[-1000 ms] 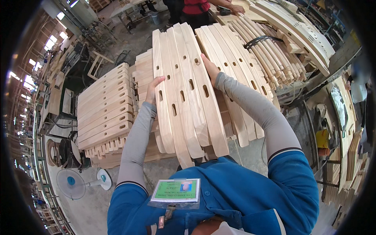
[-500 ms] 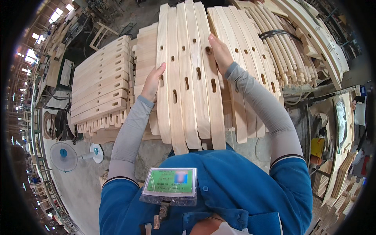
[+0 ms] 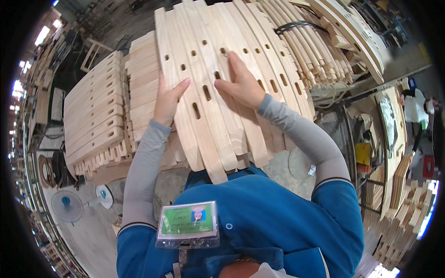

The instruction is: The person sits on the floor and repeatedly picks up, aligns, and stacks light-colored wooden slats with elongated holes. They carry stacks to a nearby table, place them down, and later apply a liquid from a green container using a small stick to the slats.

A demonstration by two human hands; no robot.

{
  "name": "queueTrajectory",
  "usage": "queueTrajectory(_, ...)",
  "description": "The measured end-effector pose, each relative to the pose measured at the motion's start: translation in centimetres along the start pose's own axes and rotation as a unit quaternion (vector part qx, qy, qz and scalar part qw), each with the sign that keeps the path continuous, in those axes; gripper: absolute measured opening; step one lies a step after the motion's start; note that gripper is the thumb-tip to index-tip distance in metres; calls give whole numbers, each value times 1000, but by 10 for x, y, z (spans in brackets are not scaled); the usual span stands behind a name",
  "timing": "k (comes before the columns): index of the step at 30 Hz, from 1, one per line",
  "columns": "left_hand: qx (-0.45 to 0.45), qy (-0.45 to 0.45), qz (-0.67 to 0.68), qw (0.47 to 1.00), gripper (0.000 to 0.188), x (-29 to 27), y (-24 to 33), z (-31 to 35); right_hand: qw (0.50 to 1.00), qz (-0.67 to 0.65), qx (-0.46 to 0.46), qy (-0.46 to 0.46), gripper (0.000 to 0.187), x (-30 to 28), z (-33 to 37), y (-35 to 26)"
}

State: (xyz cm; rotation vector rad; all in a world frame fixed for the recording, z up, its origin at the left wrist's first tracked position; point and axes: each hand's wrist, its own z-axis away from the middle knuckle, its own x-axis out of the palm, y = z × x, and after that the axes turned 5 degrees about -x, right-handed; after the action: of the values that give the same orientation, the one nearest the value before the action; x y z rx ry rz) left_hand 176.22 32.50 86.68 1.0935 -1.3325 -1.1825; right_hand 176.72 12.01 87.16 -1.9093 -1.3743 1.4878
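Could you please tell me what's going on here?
A person in a blue shirt has both hands at a row of slotted wooden boards. The left hand is at the row's left edge, thumb over the top; the right hand is on the boards farther right, thumb and a finger spread. Whether either grips is hard to tell. More boards are stacked to the left, and strapped rods lie to the right.

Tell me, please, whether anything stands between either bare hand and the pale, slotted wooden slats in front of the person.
Nothing visible does: the bare left hand is at the left edge of the pale, slotted wooden slats, and the bare right hand lies over them farther right, with no other object showing between.
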Motion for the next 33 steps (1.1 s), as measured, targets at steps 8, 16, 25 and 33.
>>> queueTrajectory(8, 46, 53, -255, 964, 75, 4, 6, -31, 988, -129, 81, -17, 78, 3, 12, 8)
queueTrajectory(16, -33, 100, -366, 925, 94, -10, 9, -80, 995, -91, 37, -16, 80, -4, 9, 2)
queueTrajectory(25, -8, 28, -285, 958, 82, -12, -1, -77, 991, -121, 48, -2, 80, -1, 12, 4)
queueTrajectory(33, 1, 27, -263, 964, 77, -24, -12, -84, 992, -118, 41, -1, 80, 0, 10, 8)
